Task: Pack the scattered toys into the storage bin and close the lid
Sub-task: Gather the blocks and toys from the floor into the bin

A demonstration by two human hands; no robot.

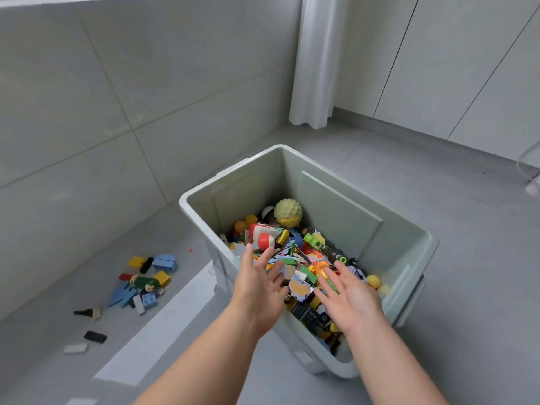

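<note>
Hovering over the storage bin (339, 209), left hand (258, 287) and right hand (352, 298) are empty, fingers spread. Scattered toys (146, 280) lie on the floor (455, 331) left of the bin: light, hard, loose pieces, probably best scooped in handfuls, flat ones pinched edgewise.

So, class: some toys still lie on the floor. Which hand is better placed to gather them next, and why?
Left. The loose toys lie on the floor left of the bin, nearest the left hand; the right hand, open over the bin, would probably have to reach across it.
</note>
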